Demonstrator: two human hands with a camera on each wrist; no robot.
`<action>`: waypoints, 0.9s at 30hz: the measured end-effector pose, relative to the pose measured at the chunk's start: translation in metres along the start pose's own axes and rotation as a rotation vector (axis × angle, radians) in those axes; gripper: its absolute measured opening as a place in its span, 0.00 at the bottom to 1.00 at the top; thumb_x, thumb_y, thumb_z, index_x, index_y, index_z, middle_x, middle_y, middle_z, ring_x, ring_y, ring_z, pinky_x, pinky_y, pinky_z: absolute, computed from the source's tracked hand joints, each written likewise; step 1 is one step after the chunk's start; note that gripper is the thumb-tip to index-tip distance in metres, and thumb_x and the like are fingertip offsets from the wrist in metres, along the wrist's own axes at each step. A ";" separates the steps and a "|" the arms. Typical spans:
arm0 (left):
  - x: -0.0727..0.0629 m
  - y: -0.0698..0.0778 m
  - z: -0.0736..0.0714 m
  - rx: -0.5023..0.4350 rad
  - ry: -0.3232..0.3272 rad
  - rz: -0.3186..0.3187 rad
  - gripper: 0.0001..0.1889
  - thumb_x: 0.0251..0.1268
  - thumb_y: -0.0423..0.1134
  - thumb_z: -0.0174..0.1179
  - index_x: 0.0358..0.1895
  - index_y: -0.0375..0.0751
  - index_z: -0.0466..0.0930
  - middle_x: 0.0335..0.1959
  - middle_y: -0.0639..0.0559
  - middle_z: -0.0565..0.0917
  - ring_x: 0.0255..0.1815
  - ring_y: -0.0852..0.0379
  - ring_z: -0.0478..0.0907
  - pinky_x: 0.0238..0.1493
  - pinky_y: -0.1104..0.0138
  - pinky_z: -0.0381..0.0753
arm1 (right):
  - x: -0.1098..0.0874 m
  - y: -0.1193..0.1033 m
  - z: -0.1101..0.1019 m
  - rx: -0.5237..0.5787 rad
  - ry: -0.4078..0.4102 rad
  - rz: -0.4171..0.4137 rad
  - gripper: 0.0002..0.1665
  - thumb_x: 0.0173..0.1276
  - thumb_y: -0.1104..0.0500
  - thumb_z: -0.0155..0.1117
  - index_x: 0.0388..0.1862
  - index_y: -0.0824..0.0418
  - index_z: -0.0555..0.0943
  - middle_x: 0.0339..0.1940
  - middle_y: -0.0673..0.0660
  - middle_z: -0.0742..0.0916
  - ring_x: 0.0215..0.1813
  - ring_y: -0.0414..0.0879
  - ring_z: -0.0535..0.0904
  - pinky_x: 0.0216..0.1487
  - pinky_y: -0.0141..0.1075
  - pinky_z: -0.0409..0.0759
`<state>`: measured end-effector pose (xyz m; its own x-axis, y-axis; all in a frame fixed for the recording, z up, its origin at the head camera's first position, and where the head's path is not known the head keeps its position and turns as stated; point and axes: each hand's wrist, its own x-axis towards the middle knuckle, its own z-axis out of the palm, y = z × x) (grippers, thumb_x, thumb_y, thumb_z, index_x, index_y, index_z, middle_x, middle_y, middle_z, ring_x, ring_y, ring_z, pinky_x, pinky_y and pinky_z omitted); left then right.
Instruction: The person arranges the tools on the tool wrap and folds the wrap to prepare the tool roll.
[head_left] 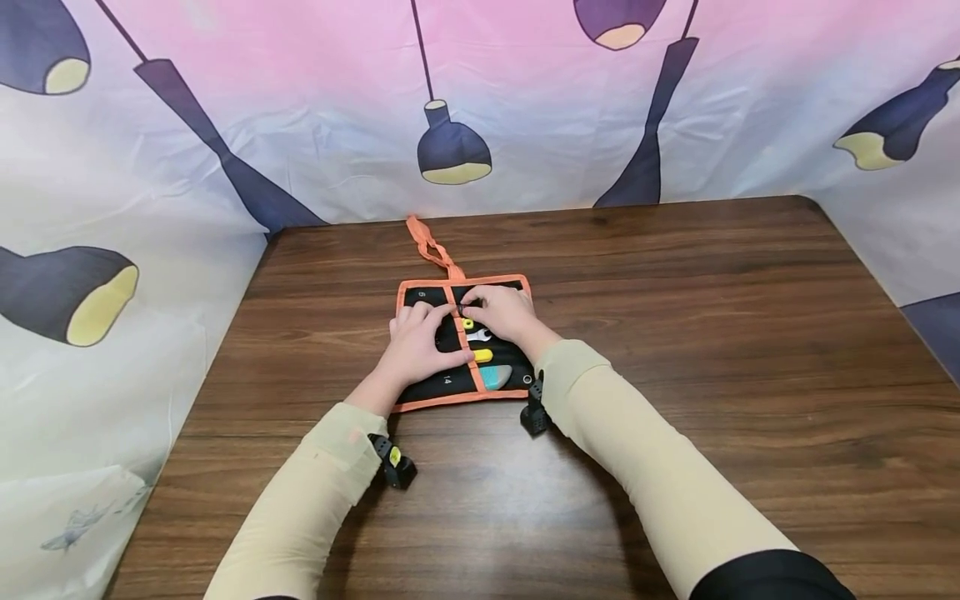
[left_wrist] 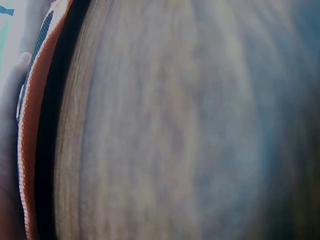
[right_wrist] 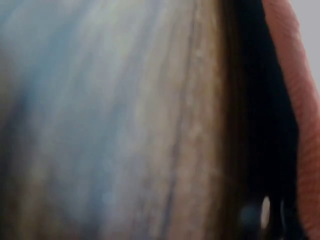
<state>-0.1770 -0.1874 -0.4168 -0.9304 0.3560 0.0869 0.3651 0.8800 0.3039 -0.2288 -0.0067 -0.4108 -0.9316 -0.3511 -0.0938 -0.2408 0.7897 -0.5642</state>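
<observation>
A black fabric tool pouch (head_left: 427, 388) with orange edging lies flat on the table, an orange band running across its middle. My left hand (head_left: 418, 346) rests on its left part, fingers spread, with the index fingertip and thumb at the band. With thumb and index finger, my right hand (head_left: 504, 312) pinches a small dark piece (head_left: 461, 309) at the upper end of the band; its kind is mostly hidden. Below it, a small yellow tool end (head_left: 468, 323), a silver open-end wrench (head_left: 480, 335), a yellow handle (head_left: 483, 355) and a teal-and-grey tool (head_left: 496, 377) sit in the band's slots.
An orange strap (head_left: 431, 244) trails from the pouch to the far edge of the brown wooden table (head_left: 675, 308). Behind hangs a cloth (head_left: 337, 83) printed with lamps. Both wrist views show mostly blurred tabletop and the pouch's orange edging (left_wrist: 37, 115).
</observation>
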 end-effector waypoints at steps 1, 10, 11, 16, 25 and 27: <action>0.000 0.000 0.000 0.001 0.000 -0.003 0.43 0.49 0.67 0.61 0.67 0.48 0.66 0.50 0.44 0.68 0.45 0.45 0.60 0.43 0.51 0.57 | 0.000 0.001 0.000 0.005 -0.002 -0.003 0.15 0.69 0.44 0.55 0.51 0.42 0.80 0.31 0.44 0.80 0.35 0.41 0.73 0.52 0.45 0.63; -0.002 0.002 0.000 -0.009 0.003 -0.005 0.44 0.48 0.67 0.61 0.67 0.47 0.66 0.50 0.44 0.68 0.45 0.46 0.60 0.43 0.51 0.57 | -0.001 0.005 -0.002 0.064 -0.009 -0.005 0.15 0.69 0.47 0.56 0.52 0.47 0.80 0.28 0.48 0.79 0.30 0.43 0.73 0.36 0.37 0.68; -0.002 0.002 0.000 -0.007 0.005 -0.002 0.44 0.49 0.67 0.61 0.67 0.47 0.66 0.50 0.44 0.68 0.45 0.46 0.60 0.43 0.51 0.57 | -0.002 0.005 -0.002 0.066 -0.008 -0.005 0.15 0.69 0.47 0.56 0.51 0.48 0.80 0.28 0.48 0.80 0.30 0.43 0.73 0.35 0.37 0.69; -0.002 0.001 0.001 0.009 0.032 0.027 0.42 0.49 0.67 0.61 0.66 0.47 0.68 0.48 0.45 0.69 0.44 0.46 0.60 0.43 0.51 0.57 | -0.004 0.001 -0.002 0.027 0.001 -0.013 0.14 0.70 0.48 0.55 0.52 0.47 0.80 0.31 0.47 0.81 0.34 0.42 0.74 0.43 0.40 0.67; 0.001 0.001 0.002 0.022 0.020 0.022 0.43 0.49 0.68 0.60 0.68 0.49 0.67 0.46 0.47 0.69 0.43 0.46 0.60 0.43 0.51 0.57 | -0.003 -0.001 -0.003 0.013 -0.001 -0.017 0.14 0.71 0.49 0.55 0.52 0.47 0.80 0.34 0.46 0.83 0.38 0.42 0.75 0.52 0.44 0.64; 0.001 0.001 0.003 0.025 0.015 0.015 0.43 0.49 0.68 0.59 0.68 0.49 0.66 0.46 0.47 0.69 0.43 0.46 0.60 0.43 0.51 0.57 | -0.003 0.001 -0.004 0.021 -0.020 -0.024 0.15 0.71 0.49 0.55 0.53 0.47 0.79 0.33 0.46 0.82 0.36 0.42 0.75 0.47 0.42 0.66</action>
<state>-0.1779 -0.1853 -0.4193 -0.9250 0.3651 0.1053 0.3798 0.8819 0.2791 -0.2273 -0.0024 -0.4081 -0.9202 -0.3795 -0.0963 -0.2567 0.7703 -0.5837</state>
